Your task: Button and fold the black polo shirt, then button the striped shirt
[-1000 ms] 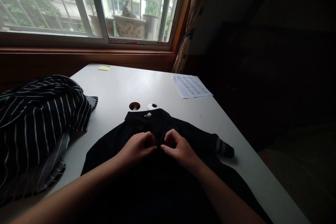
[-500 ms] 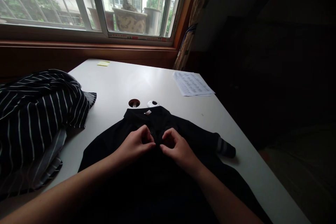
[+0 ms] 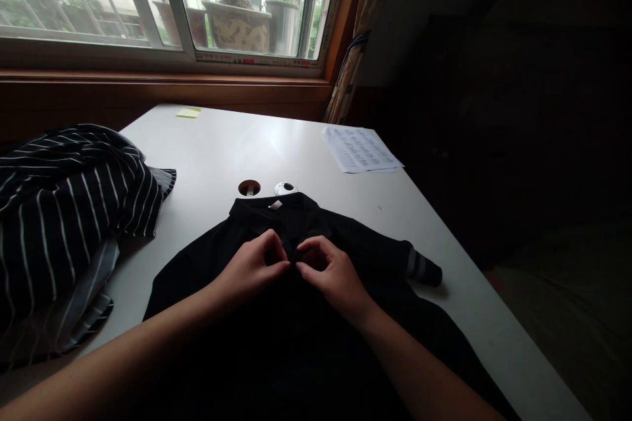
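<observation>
A black shirt (image 3: pixel 360 250) lies flat on the white table (image 3: pixel 232 145), collar toward the window, with a grey-striped cuff at its right. My left hand (image 3: pixel 254 270) and my right hand (image 3: pixel 330 273) rest side by side on the shirt's front just below the collar. Both are closed in a pinch on the dark cloth, fingertips almost touching. What sits between the fingertips is too dark to make out.
A black garment with white stripes (image 3: pixel 64 210) is heaped at the table's left. Printed paper sheets (image 3: pixel 360 148) lie at the far right edge, a yellow sticky note (image 3: pixel 188 112) at the back. A cable hole (image 3: pixel 249 187) and its round cap (image 3: pixel 286 188) sit beyond the collar.
Both hands stay pinched on the shirt front and have drawn slightly closer together. The view has tilted down a little.
</observation>
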The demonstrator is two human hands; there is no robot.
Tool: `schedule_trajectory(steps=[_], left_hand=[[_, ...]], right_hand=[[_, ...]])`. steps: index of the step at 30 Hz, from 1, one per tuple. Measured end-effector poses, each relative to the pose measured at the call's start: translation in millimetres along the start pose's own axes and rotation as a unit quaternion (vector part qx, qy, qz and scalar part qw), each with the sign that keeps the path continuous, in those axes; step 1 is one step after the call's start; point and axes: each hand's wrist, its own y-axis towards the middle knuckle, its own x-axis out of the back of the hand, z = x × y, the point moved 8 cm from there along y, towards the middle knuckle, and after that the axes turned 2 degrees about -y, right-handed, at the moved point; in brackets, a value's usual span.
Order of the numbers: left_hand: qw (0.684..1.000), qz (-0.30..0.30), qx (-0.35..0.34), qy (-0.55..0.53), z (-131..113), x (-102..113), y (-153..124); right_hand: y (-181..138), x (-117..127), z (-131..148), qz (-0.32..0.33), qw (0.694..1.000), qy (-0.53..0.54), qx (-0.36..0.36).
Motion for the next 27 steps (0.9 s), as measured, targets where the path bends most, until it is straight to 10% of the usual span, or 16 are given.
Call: schedule_trajectory(steps=[19,27], left_hand=[[1.000,-0.003,-0.006,-0.019,0,-1,0],[0.998,0.006,0.003,-0.061,3,-2,2]], right_hand=[[0,-11,-10,0.084,0.982,0.151,-0.082],[0,-6,-4,0.022,0.997,0.072,-0.018]])
